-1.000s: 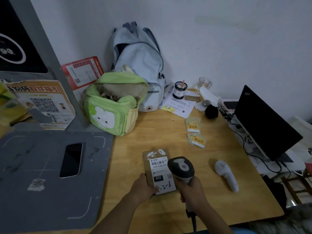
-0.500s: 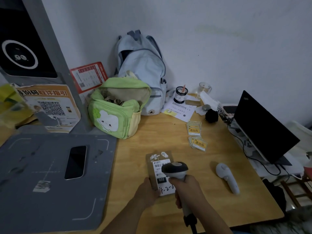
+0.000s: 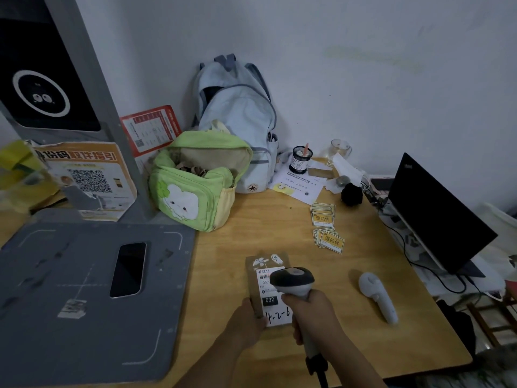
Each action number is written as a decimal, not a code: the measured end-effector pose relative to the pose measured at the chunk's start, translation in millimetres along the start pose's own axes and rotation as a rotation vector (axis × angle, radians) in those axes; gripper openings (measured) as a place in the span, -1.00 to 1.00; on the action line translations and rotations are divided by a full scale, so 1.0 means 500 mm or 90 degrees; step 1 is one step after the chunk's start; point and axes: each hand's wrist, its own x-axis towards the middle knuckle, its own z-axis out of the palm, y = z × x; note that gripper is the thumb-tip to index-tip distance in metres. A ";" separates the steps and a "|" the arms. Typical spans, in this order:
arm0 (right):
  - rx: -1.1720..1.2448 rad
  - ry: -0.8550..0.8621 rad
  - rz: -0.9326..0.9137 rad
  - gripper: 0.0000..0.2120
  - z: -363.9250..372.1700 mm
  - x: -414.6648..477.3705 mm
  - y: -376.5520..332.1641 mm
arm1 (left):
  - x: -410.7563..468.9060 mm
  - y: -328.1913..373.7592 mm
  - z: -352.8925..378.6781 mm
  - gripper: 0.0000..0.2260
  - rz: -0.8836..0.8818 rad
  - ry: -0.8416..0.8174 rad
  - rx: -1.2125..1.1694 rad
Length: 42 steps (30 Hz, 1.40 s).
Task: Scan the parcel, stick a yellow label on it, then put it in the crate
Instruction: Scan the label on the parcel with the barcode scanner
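A small brown parcel (image 3: pixel 258 278) with a white shipping label lies flat on the wooden table (image 3: pixel 279 228), near its front. My left hand (image 3: pixel 247 322) holds the parcel's near left corner. My right hand (image 3: pixel 313 313) grips a handheld barcode scanner (image 3: pixel 292 280), whose dark head hangs over the label and hides part of it. Two small stacks of yellow labels (image 3: pixel 328 239) lie on the table beyond the parcel, to the right. No crate is in view.
A grey scanning mat (image 3: pixel 70 289) with a black phone (image 3: pixel 128 268) covers the left. A green bag (image 3: pixel 193 183) and a pale backpack (image 3: pixel 237 119) stand at the back. A second white scanner (image 3: pixel 379 295) lies right of the parcel, with a laptop (image 3: pixel 436 217) beyond.
The scanner head has tipped forward over the parcel's label and my right hand has shifted a little left. My left hand stays on the parcel. The camera has tilted slightly.
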 end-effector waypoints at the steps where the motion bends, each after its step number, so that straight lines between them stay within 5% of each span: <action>1: -0.001 0.000 0.000 -0.79 0.000 0.000 0.000 | 0.001 -0.001 0.001 -0.54 0.000 -0.001 0.000; 17: -0.009 0.009 -0.023 -0.81 -0.003 0.003 0.005 | 0.002 0.002 0.004 -0.55 -0.005 0.003 0.016; 32: -0.156 0.137 0.012 -0.90 -0.072 0.120 0.073 | 0.002 0.007 -0.005 -0.48 -0.025 -0.023 0.040; 38: -0.313 0.121 0.015 -0.68 -0.108 0.177 0.130 | 0.003 0.009 -0.014 -0.47 -0.021 -0.021 0.071; 42: -0.376 0.147 0.058 -0.95 -0.136 0.205 0.188 | 0.009 0.012 -0.011 -0.49 -0.036 -0.019 0.072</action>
